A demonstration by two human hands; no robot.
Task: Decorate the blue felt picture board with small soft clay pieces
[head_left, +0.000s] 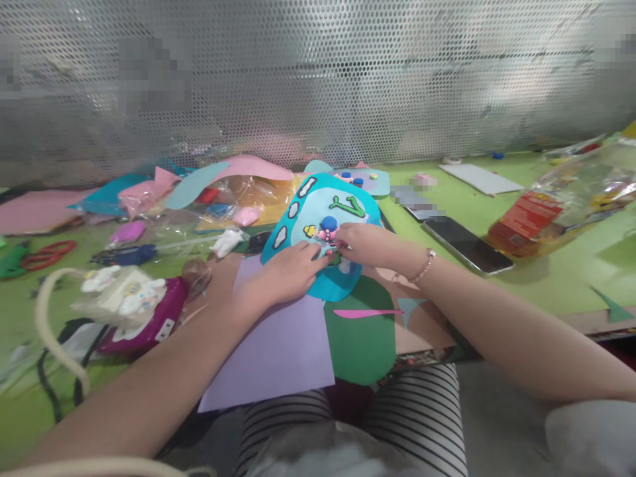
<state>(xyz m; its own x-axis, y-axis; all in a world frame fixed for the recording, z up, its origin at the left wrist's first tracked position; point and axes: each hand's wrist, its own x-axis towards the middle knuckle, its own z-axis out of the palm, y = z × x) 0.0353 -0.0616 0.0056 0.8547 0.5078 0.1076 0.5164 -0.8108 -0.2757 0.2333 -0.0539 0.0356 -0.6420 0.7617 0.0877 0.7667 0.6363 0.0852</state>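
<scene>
A bright blue craft sheet [334,286] with a pale blue middle lies in front of me, its border set with white, black-edged shapes. It bears a green clay squiggle [355,207], a dark blue clay ball [329,224], a small yellow piece [310,230] and a pink clay piece [328,235]. My left hand [293,270] rests on the sheet's lower left, fingers extended towards the pink piece. Bent over the middle from the right, my right hand [358,244] has its fingertips pinched at the pink piece, partly covering it.
Below the sheet lie purple paper [278,351], a green cutout [360,344] and a pink plastic knife [368,313]. To the right are a phone [467,245] and a clear bottle [541,205]. Leftward sit a magenta device [144,331] and red-handled scissors [50,255]. A perforated metal panel [318,79] stands behind.
</scene>
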